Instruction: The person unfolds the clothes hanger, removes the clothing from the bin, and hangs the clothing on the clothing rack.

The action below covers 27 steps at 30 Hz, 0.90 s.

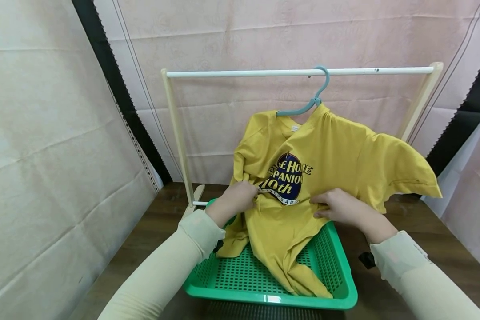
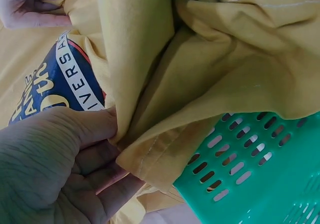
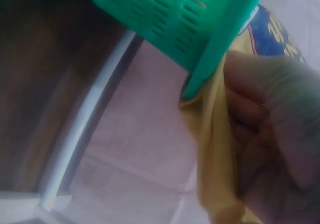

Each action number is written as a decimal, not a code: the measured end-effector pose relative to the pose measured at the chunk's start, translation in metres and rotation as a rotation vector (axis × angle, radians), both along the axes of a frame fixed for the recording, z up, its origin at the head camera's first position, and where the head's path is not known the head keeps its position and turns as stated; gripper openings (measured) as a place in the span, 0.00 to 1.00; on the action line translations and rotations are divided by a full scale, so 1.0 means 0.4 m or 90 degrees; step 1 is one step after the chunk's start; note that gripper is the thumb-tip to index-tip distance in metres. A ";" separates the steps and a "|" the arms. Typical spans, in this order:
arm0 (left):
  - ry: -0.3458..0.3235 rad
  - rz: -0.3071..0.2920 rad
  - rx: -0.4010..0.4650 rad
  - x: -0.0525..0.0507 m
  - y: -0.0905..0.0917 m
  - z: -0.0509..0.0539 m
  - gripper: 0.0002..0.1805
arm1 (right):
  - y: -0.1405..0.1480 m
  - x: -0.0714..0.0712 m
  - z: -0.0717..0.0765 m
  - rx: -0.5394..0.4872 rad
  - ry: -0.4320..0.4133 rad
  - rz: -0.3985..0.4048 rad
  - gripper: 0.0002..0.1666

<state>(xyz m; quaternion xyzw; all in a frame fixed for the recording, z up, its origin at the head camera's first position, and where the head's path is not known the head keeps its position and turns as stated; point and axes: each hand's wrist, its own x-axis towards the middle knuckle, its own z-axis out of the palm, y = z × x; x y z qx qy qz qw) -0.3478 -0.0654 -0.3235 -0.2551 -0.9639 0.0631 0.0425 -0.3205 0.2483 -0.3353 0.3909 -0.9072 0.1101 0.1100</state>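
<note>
A yellow T-shirt [image 1: 340, 155] with a dark blue printed emblem hangs on a light blue hanger [image 1: 324, 86], its lower part bunched down into a green basket [image 1: 272, 299]. The left hand [image 1: 239, 198] pinches the shirt's fabric left of the emblem; in the left wrist view, thumb and fingers of that hand [image 2: 75, 154] hold a folded, stitched edge. To the right of the emblem, the right hand [image 1: 342, 208] grips the shirt. The right wrist view shows this hand [image 3: 275, 119] with fabric between thumb and fingers, close to the basket's rim.
The hanger hooks over the white bar [image 1: 240, 73] of a rack with cream side posts [image 1: 178, 138]. Basket and rack stand on a dark wooden table [image 1: 144, 235]. Pale cloth walls [image 1: 56, 133] with black strips enclose the back and sides.
</note>
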 end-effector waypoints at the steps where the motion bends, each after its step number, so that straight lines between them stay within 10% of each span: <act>1: 0.001 0.002 -0.004 -0.001 0.000 0.000 0.11 | -0.001 -0.001 0.000 -0.003 0.004 0.004 0.19; 18: 0.010 -0.016 0.029 -0.001 -0.011 0.005 0.18 | -0.009 -0.025 -0.004 -0.025 0.128 0.038 0.06; 27: 0.007 -0.009 0.038 0.000 -0.020 0.011 0.06 | -0.008 -0.025 -0.018 -0.042 0.123 0.041 0.08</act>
